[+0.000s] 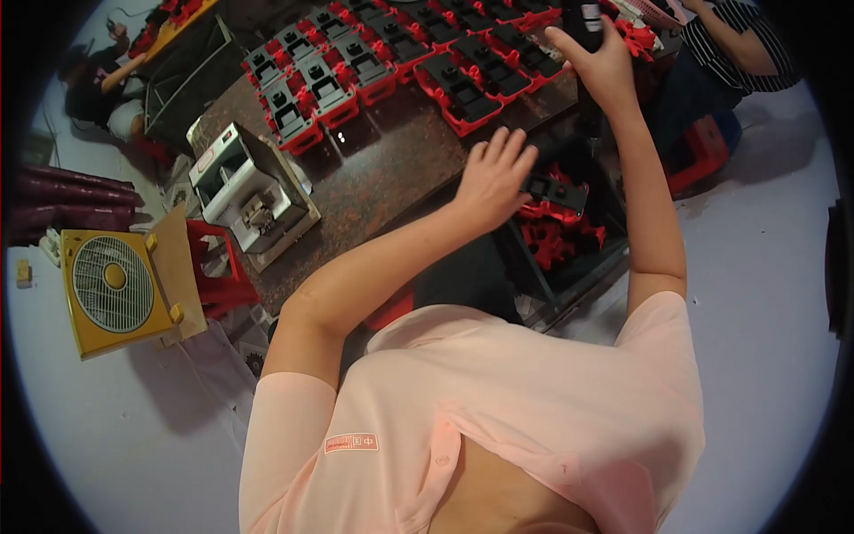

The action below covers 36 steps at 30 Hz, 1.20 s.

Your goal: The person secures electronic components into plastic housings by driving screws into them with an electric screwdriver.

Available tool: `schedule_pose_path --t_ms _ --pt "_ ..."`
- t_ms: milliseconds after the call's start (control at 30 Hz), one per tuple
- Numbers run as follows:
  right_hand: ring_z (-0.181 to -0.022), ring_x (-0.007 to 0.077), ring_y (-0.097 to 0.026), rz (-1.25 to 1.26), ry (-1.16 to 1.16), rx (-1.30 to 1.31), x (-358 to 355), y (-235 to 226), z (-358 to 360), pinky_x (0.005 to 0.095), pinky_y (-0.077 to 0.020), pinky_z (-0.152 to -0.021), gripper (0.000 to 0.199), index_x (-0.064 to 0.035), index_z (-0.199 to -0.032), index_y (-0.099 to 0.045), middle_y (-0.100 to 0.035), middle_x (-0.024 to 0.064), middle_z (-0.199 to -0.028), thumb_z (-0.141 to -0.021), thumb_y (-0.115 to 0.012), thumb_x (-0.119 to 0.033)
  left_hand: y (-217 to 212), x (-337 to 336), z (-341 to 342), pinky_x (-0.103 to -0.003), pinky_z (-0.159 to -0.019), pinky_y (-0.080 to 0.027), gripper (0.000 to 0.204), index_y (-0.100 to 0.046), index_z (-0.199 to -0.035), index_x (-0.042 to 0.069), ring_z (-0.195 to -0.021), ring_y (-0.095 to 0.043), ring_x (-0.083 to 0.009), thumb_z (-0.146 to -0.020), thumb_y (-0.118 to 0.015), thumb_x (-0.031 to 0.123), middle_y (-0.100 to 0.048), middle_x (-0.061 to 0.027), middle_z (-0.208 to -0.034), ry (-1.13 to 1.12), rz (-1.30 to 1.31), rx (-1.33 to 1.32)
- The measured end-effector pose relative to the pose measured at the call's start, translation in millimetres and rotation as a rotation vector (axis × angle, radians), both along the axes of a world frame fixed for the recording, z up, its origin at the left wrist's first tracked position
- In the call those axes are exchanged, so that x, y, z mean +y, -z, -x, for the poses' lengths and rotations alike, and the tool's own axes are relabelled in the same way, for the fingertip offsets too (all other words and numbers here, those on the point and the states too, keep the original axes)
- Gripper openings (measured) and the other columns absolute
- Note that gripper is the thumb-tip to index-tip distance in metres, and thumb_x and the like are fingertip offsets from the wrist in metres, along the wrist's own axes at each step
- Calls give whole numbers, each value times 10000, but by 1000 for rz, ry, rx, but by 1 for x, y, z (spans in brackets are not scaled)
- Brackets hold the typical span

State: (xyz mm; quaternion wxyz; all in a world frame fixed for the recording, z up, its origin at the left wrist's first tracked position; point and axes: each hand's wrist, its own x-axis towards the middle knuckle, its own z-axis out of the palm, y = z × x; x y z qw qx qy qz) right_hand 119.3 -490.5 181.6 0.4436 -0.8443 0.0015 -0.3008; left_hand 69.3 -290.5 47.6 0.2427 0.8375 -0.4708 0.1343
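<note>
My left hand point(495, 181) is at the table's front edge, fingers stretched and slightly apart. Beside its thumb, a black-and-red moulded part point(559, 193) lies on top of red pieces point(553, 238) in a dark crate point(612, 238). Whether the thumb touches that part I cannot tell. Farther forward, my right hand point(607, 71) is raised, its thumb and fingers on either side of an upright black cylindrical tool point(584, 25) with a pale label. The tool's upper end is cut off by the picture's edge. Rows of red-and-black assemblies point(360, 64) cover the table beyond.
A small white-and-grey machine point(252, 191) stands on the dark speckled table point(374, 191) at left. Past it are a red stool point(216, 271) and a yellow box fan point(116, 289). One person point(743, 44) is at the far right, another point(102, 89) at the far left.
</note>
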Motion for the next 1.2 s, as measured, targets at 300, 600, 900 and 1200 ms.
schedule_pose_path --t_ms 300,600,900,1200 --pt "-533 206 -660 232 90 441 -90 98 -153 351 -539 -517 533 -26 -956 -631 -668 89 -678 -761 -804 -491 36 13 -108 -512 -1071 -402 703 -520 -1366 101 -1400 -379 -442 -745 -823 231 -436 -130 -1511 -245 -150 -173" --pt "-495 199 -646 176 -175 716 -58 100 -133 352 -523 -455 382 -2 -879 -667 -674 96 -688 -754 -792 -340 39 57 -75 -501 -1052 -418 639 -555 -1318 73 -1374 -409 -459 -741 -797 202 -516 -141 -1425 -241 -104 -148" --pt "-579 260 -676 184 -200 570 63 103 -93 393 -523 -533 548 1 -1064 -613 -677 154 -738 -774 -799 -424 18 175 -15 -459 -1017 -415 530 -581 -1248 71 -1350 -454 -361 -743 -737 114 -542 -134 -1411 -360 -124 -106" --pt "-690 176 -675 43 -214 315 142 47 -42 336 -531 -652 462 -24 -959 -608 -686 72 -796 -806 -824 -402 0 272 24 -469 -1035 -409 483 -588 -1146 94 -1379 -442 -337 -691 -683 -35 -552 -76 -1425 -453 -256 -85"
